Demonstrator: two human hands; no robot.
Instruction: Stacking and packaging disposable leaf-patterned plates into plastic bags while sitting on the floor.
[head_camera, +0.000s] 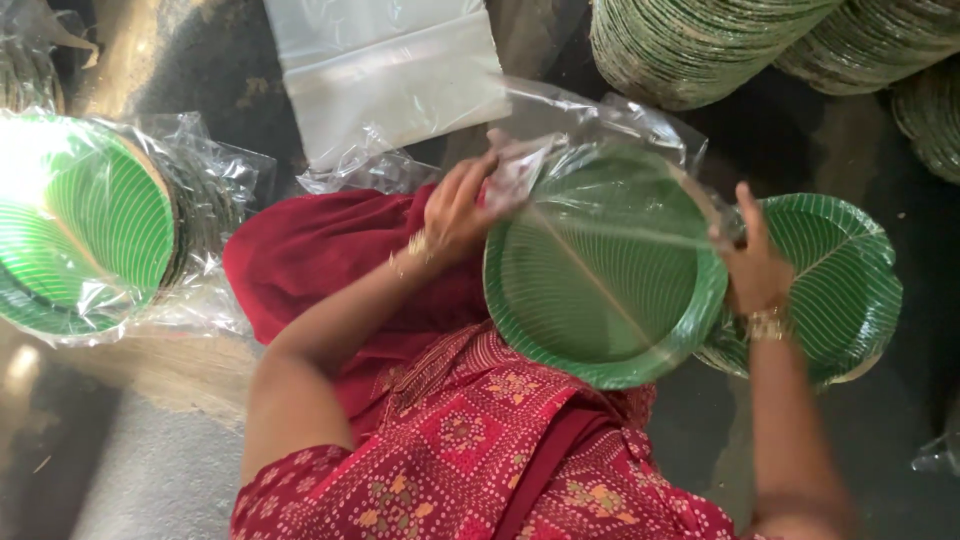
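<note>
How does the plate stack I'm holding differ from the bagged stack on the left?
The held plate stack sits only partly inside its clear bag, gripped by the left hand and right hand; the left bagged stack is fully wrapped and untouched. The held stack rests on the lap, the left one on the floor. Both are green leaf-patterned plates.

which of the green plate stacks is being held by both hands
The middle stack, half inside a clear bag, gripped by left hand and right hand; the others lie untouched.
</note>
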